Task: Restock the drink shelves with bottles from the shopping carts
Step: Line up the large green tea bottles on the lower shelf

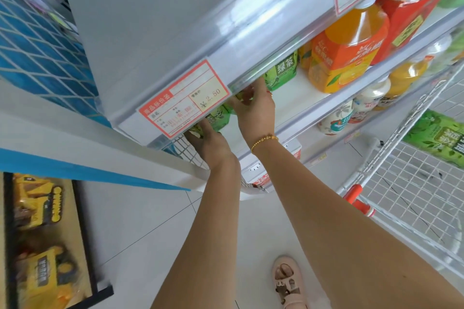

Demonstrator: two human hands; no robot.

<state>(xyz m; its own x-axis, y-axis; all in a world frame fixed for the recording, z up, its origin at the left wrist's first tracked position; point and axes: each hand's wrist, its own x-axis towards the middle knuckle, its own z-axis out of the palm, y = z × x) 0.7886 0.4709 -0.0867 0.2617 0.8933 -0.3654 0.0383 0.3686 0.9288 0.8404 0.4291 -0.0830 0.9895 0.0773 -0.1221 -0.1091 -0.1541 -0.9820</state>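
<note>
1. Both hands press green tea bottles (218, 118) onto the drink shelf (296, 98): left hand (208, 143) and right hand (253, 105) each grasp one
2. Placing step; next, probably fetch the bottle (442, 138) lying in the shopping cart (401, 183)

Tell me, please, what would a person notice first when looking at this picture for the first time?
Two bare arms reach up the middle, the left hand and right hand each on a green tea bottle under the shelf edge. A red price tag hangs just above the hands. To the right stands a big orange juice bottle, with a white shopping cart below it.
</note>
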